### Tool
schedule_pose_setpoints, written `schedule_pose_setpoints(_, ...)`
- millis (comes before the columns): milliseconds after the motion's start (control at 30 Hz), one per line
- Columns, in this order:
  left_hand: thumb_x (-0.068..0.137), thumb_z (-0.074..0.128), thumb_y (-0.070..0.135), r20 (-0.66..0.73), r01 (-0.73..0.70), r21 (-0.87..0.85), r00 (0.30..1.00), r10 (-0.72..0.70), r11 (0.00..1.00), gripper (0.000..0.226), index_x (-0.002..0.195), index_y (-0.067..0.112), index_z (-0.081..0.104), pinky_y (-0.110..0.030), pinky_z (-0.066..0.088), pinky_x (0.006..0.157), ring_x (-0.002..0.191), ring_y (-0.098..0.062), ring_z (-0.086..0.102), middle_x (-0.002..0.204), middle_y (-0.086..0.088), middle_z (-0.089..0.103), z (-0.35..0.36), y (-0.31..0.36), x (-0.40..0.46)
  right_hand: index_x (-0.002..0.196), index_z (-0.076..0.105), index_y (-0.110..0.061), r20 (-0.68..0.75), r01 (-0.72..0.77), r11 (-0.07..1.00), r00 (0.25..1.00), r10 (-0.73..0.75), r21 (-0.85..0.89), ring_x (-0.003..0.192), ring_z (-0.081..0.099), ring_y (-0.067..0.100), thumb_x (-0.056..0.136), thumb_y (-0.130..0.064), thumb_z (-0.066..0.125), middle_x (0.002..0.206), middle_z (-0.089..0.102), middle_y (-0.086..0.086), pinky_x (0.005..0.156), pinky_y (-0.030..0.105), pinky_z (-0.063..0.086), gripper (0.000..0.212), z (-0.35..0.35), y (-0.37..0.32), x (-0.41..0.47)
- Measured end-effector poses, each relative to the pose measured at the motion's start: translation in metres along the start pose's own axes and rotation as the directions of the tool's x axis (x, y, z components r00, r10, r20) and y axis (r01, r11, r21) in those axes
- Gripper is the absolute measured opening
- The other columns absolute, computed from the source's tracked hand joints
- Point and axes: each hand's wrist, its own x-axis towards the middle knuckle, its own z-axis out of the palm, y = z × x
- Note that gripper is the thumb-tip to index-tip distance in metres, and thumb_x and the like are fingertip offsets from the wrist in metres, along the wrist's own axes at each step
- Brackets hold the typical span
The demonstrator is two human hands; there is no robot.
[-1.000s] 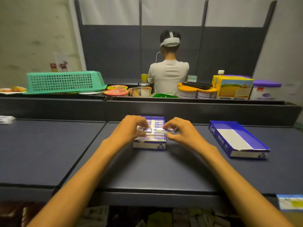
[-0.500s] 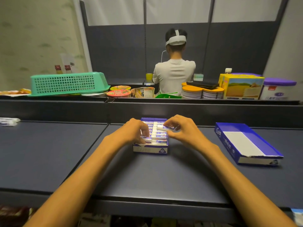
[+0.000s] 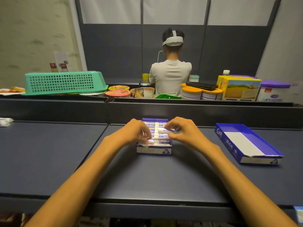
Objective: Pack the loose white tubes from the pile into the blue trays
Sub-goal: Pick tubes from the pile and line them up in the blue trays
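1. The left hand (image 3: pixel 133 132) rests on the near left corner of the full tray (image 3: pixel 154 149), fingers curled onto a tube (image 3: pixel 150 141) in the front row.
2. The right hand (image 3: pixel 183 131) pinches a white tube (image 3: pixel 163 130) between thumb and fingertips, just above the packed rows.
3. The full tray sits mid-table (image 3: pixel 147 177), tubes lying crosswise in it.
4. A second blue tray (image 3: pixel 246 143) lies well apart to the right, holding no tubes.
5. Loose tubes (image 3: pixel 5 122) lie at the far left edge.
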Motion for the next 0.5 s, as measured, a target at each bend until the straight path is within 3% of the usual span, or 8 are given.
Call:
schedule_pose_setpoints(267,0.082,0.075,0.021,0.019,0.005,0.042,1.000,-0.005,0.999,0.029,0.111,0.015,0.072,-0.027,0.053,0.078,0.104,-0.019,0.059,0.117,-0.004,0.066,0.001,0.000,0.003,0.111,0.066,-0.022,0.190,-0.059,0.991,0.978,0.081,-0.118,0.102,0.056,0.013,0.085,-0.030,0.072,0.120,0.061,-0.002,0.077,0.027,0.055,0.029,0.001,-0.010,0.008)
schedule_pose_setpoints(400,0.084,0.073,0.021,0.024,-0.016,0.072,1.000,0.014,0.997,0.031,0.115,0.014,0.071,-0.031,0.053,0.084,0.107,-0.019,0.058,0.120,-0.004,0.064,0.001,0.001,0.001,0.114,0.066,-0.021,0.254,-0.043,0.987,0.964,0.081,-0.153,0.101,0.055,0.013,0.085,-0.031,0.071,0.121,0.061,-0.003,0.066,0.015,0.047,0.031,0.004,-0.012,0.013)
schedule_pose_setpoints(500,0.085,0.071,0.020,0.014,-0.038,0.052,0.999,0.038,0.998,0.032,0.116,0.015,0.070,-0.025,0.051,0.078,0.108,-0.018,0.058,0.122,-0.003,0.063,0.001,0.000,-0.003,0.115,0.066,-0.021,0.274,-0.046,0.987,0.958,0.088,-0.154,0.102,0.053,0.009,0.086,-0.030,0.071,0.122,0.062,-0.003,0.062,0.012,0.042,0.031,0.006,-0.011,0.014)
